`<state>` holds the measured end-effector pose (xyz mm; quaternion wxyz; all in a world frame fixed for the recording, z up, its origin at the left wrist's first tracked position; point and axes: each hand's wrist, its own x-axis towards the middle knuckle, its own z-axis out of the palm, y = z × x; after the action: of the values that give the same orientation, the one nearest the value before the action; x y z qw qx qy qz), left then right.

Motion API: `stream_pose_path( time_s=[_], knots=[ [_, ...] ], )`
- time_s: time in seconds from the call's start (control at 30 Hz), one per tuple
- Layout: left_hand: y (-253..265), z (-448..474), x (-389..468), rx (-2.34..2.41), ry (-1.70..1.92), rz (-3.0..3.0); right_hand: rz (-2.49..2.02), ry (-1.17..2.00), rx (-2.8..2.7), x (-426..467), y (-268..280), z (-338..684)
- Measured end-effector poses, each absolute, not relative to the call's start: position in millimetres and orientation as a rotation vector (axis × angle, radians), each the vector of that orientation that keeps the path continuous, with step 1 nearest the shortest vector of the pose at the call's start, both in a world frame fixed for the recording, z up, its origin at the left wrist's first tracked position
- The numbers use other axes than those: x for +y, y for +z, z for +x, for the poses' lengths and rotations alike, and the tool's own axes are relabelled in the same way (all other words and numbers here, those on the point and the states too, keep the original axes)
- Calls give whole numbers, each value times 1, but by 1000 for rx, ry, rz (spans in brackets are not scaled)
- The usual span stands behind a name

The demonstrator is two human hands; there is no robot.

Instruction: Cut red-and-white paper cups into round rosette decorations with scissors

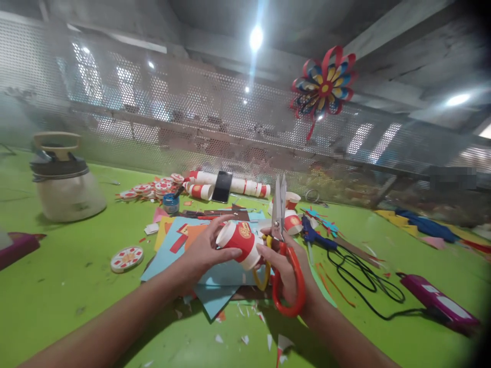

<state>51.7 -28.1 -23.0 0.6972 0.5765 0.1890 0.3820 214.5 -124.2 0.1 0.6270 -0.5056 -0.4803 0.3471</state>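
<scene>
A red and white paper cup (241, 244) lies tilted on its side in the air, its open white end toward the left. My left hand (209, 248) grips it around that end with thumb and fingers. In my right hand (286, 268) is a pair of scissors (282, 209), blades upward and slightly parted, with red and yellow handle loops around the fingers. The right fingertips also touch the cup's right end. Below both hands are light blue paper sheets (226, 276) and an orange piece (195, 235).
A glue gun (316, 235) with a black cord lies right, near a purple power strip (439, 301). Behind are more cups (293, 222), a phone (222, 186) and a blue jar (171, 203). A round patterned disc (127, 259) lies left, before a large jug (69, 184). Paper scraps (245, 339) litter the front.
</scene>
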Motion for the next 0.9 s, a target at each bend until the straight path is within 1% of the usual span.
stream_pose_path(
  time_s=[0.1,0.2,0.4,0.5,0.7,0.9],
  knots=[
    [-19,51,-30,386,898,1173,-1120,842,-1094,-126,3,213],
    [-11,45,-25,367,979,1115,-1131,809,-1205,-126,3,218],
    [11,22,-3,319,1257,987,-1400,464,-1629,-117,-2,242],
    [14,17,4,300,1337,926,-1435,369,-1837,-116,0,248],
    [7,21,9,241,1376,927,-1416,390,-2003,-127,2,242],
    [0,29,1,226,1291,968,-1423,435,-1913,-134,-8,239]
  ],
)
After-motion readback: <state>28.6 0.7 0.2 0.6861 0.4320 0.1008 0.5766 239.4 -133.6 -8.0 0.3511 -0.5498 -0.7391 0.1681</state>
